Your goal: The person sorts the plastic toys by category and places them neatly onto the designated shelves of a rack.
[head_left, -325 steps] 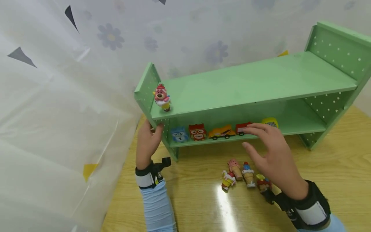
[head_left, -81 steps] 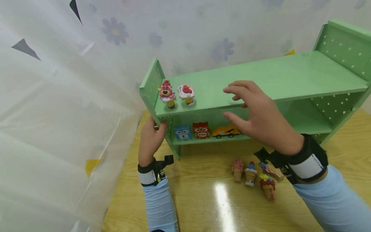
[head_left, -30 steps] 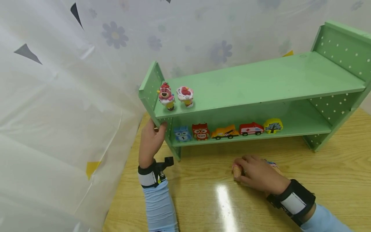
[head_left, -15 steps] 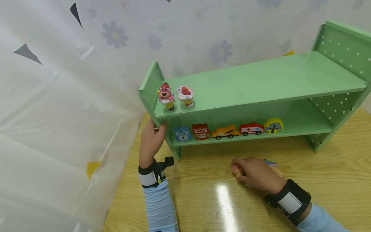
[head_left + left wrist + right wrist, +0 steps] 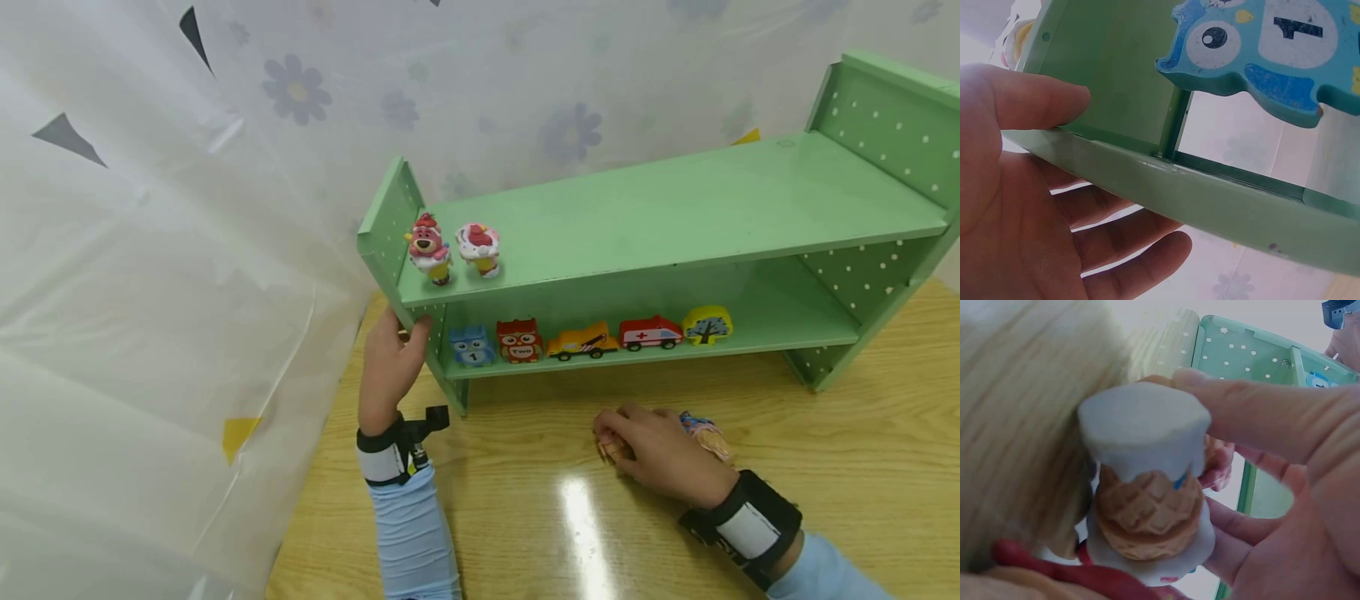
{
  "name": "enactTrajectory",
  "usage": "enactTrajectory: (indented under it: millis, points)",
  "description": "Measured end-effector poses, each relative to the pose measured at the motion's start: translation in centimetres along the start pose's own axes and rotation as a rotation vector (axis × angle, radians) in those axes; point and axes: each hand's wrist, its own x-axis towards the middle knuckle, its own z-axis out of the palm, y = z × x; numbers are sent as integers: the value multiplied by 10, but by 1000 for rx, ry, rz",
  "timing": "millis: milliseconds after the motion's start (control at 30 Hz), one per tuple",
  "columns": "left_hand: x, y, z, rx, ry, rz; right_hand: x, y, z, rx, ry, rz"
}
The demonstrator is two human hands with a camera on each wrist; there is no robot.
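My left hand [image 5: 390,367] grips the left side panel of the green shelf [image 5: 675,208]. In the left wrist view its thumb lies on the inner face, its fingers behind the edge. On the table my right hand [image 5: 667,450] pinches a pink ice cream cone figure [image 5: 613,448], mostly covered by the fingers. The right wrist view has a toy cone with a white base [image 5: 1147,506] close to the camera, in front of the pink one [image 5: 1217,472]. Beside the right hand lies another cone toy [image 5: 708,437]. A bear cone figure [image 5: 429,250] and a white-topped cone [image 5: 480,248] stand on the upper shelf.
Along the lower shelf stand a blue owl block [image 5: 472,347], a red owl block [image 5: 520,341], an orange tow truck [image 5: 583,342], a red ambulance [image 5: 651,332] and a yellow tree block [image 5: 707,325]. A pale flowered sheet [image 5: 225,275] hangs behind and at the left.
The white-topped cone has joined the bear cone on the upper shelf. My right hand came down from there to the pink cone and shifted slightly left. The left hand keeps its grip.
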Motion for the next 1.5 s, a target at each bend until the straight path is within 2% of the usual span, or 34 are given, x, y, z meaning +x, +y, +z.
enactTrajectory:
  millis: [267, 500, 767, 1000, 1133, 1300, 1500]
  points:
    - [0, 0, 0, 0, -6, 3, -3, 2, 4, 47, 27, -7]
    - [0, 1, 0, 1, -9, 0, -4, 3, 8, 25, 90, -57]
    - [-1, 1, 0, 1, -10, -1, -8, 4, 11, 9, 117, -52]
    - [-1, 1, 0, -10, -5, 0, -8, 2, 10, 68, 207, -122]
    - [-1, 2, -1, -22, -5, -4, -2, -7, -1, 133, 253, -195]
    - [0, 5, -1, -13, -11, -21, 11, -28, -31, 166, 317, -267]
    - [0, 0, -1, -1, -14, -3, 34, -55, -75, 192, 497, -390]
